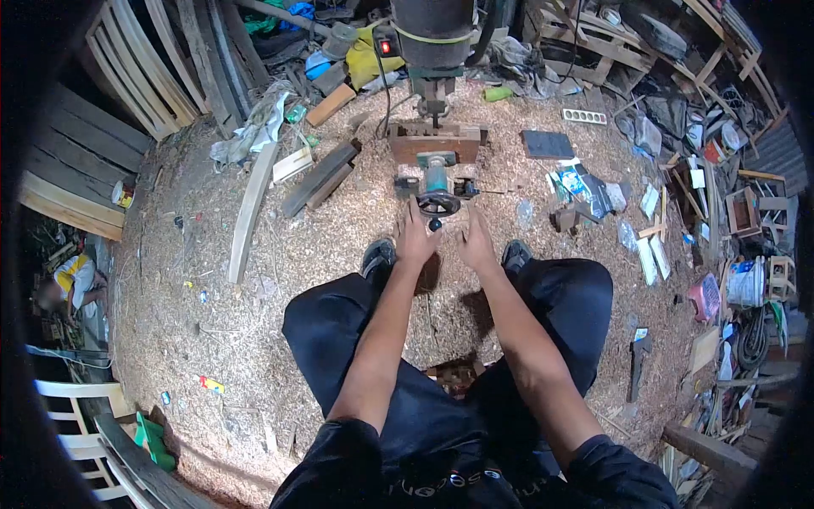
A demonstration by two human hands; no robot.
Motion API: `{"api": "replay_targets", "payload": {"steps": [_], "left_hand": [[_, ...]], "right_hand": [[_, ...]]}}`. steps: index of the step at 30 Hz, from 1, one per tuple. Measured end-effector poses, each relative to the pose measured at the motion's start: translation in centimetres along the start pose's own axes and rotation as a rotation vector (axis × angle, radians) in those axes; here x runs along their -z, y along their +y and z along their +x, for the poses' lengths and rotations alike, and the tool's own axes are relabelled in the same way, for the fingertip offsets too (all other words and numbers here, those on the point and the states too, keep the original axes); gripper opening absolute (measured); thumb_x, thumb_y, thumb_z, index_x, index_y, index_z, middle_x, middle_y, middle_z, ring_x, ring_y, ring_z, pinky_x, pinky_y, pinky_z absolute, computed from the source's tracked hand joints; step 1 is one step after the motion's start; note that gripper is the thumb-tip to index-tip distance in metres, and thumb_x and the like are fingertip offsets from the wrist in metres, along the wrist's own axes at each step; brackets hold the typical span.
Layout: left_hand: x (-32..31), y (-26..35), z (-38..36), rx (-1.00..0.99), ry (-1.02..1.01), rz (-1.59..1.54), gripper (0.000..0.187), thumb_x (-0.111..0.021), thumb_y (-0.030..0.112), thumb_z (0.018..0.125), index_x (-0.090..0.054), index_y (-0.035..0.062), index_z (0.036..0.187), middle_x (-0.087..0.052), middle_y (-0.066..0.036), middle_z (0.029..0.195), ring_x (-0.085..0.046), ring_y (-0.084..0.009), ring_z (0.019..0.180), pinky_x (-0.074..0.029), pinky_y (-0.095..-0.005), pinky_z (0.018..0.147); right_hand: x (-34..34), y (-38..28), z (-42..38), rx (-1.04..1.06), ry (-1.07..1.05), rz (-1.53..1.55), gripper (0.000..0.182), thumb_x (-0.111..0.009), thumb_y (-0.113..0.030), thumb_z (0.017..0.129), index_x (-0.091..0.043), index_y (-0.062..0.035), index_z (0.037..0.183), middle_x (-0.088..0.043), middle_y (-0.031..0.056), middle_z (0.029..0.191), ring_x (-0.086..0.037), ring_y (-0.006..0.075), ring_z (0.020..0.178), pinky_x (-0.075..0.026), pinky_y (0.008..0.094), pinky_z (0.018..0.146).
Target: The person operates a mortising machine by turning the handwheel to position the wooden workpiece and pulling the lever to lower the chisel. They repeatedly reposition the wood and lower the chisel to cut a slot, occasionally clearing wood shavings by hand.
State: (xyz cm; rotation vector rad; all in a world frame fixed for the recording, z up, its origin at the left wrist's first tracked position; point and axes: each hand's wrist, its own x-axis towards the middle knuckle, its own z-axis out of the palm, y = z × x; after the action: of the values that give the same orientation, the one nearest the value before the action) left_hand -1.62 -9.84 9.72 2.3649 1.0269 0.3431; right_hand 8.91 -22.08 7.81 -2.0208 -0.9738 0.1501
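A small handwheel [440, 204] with a black knob [435, 226] sits at the front of a green-bodied vise [437, 176]. My left hand [415, 242] is at the wheel's left rim, fingers along it and thumb close to the knob. To the wheel's right, my right hand [476, 244] has its fingers stretched forward, holding nothing that I can see. Behind the wheel, a reddish-brown wooden piece [434, 151] lies across the vise. Above it hangs the dark motor and head of a drilling machine [435, 34], its tool pointing down at the wood.
Wood shavings [229, 331] cover the floor. Timber offcuts [320, 180] and a long board [253, 212] lie left of the machine. On the right are a dark slab [547, 144], plastic packets [585, 188] and a hammer-like tool [638, 365]. A person [76, 280] is at the far left.
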Motion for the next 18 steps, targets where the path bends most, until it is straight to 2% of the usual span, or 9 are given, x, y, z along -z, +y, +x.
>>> {"api": "replay_targets", "payload": {"steps": [4,7,10,13,16,18], "left_hand": [[0.9,1.3,1.3,0.065,-0.094,0.034,0.11,-0.08,0.028,0.075,-0.006,-0.002,0.15,-0.034,-0.032,0.145,-0.044,-0.0444,0.129,-0.041,-0.05,0.104],[0.4,1.5,2.2,0.108,-0.133,-0.109,0.106,-0.077,0.019,0.076,-0.004,-0.0047,0.149,-0.033,-0.036,0.142,-0.047,-0.0458,0.125,-0.045,-0.0468,0.101],[-1.3,0.9,2.3,0.082,-0.087,-0.15,0.102,-0.072,0.011,0.077,-0.001,-0.0089,0.147,-0.032,-0.039,0.14,-0.049,-0.0487,0.12,-0.046,-0.046,0.1],[-2.6,0.2,2.6,0.061,-0.086,-0.133,0.101,-0.069,0.008,0.078,0.003,-0.0135,0.145,-0.024,-0.042,0.144,-0.05,-0.0507,0.118,-0.047,-0.0452,0.099],[-3.5,0.0,2.5,-0.005,0.006,-0.065,0.103,-0.067,0.006,0.078,0.008,-0.0154,0.144,-0.012,-0.043,0.148,-0.048,-0.0524,0.12,-0.046,-0.0444,0.1],[-3.6,0.0,2.6,0.045,-0.062,-0.171,0.101,-0.067,0.005,0.078,0.007,-0.0145,0.144,-0.01,-0.046,0.146,-0.028,-0.0548,0.132,-0.04,-0.0441,0.107]], "right_hand": [[-0.6,-0.2,1.3,0.076,-0.127,0.006,0.077,-0.053,0.006,0.078,-0.022,0.0015,0.149,-0.035,0.0324,0.145,-0.033,0.0439,0.137,-0.033,0.0437,0.112],[-1.6,0.0,1.5,0.102,-0.169,0.05,0.089,-0.046,0.012,0.071,-0.012,0.0002,0.152,-0.026,0.034,0.15,-0.026,0.0423,0.141,-0.031,0.0416,0.113],[-1.0,-0.5,1.5,0.006,-0.275,0.125,0.09,-0.054,0.007,0.076,-0.004,0.0035,0.152,-0.016,0.0369,0.152,-0.02,0.0444,0.143,-0.024,0.0415,0.118],[-1.2,-0.1,1.6,0.078,-0.268,0.077,0.093,-0.055,0.007,0.076,-0.001,0.0036,0.152,-0.011,0.0362,0.153,-0.017,0.0446,0.144,-0.023,0.042,0.118],[-1.2,0.2,1.5,0.067,-0.305,0.066,0.094,-0.055,0.007,0.076,0.001,0.0035,0.152,-0.009,0.0352,0.154,-0.013,0.0434,0.145,-0.021,0.0422,0.118],[-1.1,0.2,1.6,0.068,-0.321,0.096,0.095,-0.055,0.007,0.076,0.002,0.0034,0.152,-0.008,0.0348,0.154,-0.011,0.0429,0.146,-0.02,0.042,0.119]]}}
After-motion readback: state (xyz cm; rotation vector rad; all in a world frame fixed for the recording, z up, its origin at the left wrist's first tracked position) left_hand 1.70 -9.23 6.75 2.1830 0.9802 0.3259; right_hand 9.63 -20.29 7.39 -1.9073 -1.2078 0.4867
